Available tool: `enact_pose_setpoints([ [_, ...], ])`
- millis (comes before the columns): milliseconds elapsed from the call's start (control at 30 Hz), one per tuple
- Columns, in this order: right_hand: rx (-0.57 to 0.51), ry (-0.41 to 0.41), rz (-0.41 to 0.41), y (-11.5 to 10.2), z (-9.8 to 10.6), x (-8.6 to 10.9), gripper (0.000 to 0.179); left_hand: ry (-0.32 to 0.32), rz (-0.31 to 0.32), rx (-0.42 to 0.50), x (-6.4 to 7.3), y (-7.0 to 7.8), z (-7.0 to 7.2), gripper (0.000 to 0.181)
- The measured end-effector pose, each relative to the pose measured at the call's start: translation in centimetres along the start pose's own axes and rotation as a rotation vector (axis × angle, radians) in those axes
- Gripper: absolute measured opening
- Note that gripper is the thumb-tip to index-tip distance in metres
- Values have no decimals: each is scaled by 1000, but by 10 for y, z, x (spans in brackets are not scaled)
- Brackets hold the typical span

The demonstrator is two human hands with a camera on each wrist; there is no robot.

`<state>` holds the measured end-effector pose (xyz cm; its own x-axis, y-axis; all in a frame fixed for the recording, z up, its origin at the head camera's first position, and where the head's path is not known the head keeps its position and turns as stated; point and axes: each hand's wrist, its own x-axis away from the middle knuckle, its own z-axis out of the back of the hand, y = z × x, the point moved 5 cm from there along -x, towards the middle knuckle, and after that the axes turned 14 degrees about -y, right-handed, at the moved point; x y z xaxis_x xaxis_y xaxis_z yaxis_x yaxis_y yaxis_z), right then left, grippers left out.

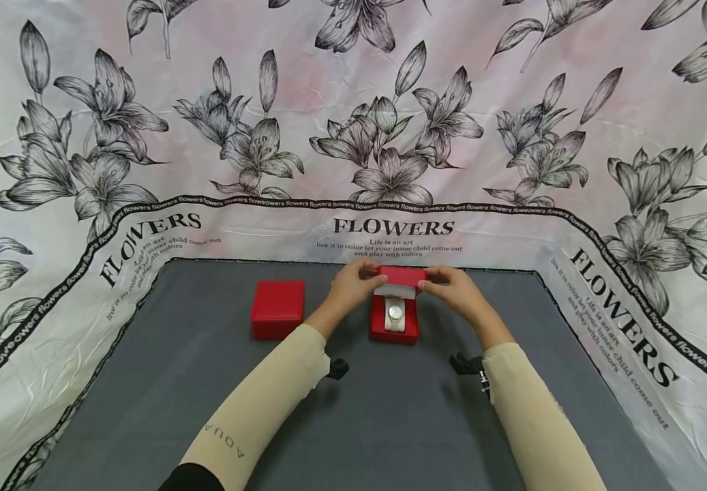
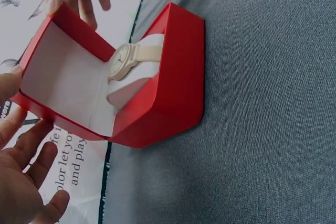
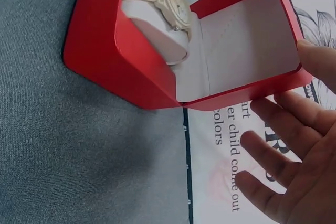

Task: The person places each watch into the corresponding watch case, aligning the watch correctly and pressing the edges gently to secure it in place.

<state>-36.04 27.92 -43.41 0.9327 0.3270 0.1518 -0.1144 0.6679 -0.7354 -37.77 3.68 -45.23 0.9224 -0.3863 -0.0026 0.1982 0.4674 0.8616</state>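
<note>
A red watch box (image 1: 394, 336) stands on the grey cloth with its lid (image 1: 401, 275) raised on the hinge, white lining showing. Inside, a cream wristwatch (image 1: 395, 314) is wrapped round a white cushion (image 2: 152, 40). My left hand (image 1: 353, 283) pinches the lid's left edge between thumb and fingers. On the opposite side my right hand (image 1: 451, 290) pinches the lid's right corner, its thumb (image 3: 315, 59) on the rim and the lower fingers spread free beneath.
A second red box (image 1: 277, 310), closed, sits to the left of the watch box. Grey cloth (image 1: 384, 423) covers the table, bordered by white floral fabric (image 1: 267, 232) behind. A black wrist mount (image 1: 337, 369) juts from the left sleeve.
</note>
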Motion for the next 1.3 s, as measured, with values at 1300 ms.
enact_pose_setpoints([
  [1300,-14,79,-3,8,-18,18,60,55,-59,-12,21,3,-10,48],
])
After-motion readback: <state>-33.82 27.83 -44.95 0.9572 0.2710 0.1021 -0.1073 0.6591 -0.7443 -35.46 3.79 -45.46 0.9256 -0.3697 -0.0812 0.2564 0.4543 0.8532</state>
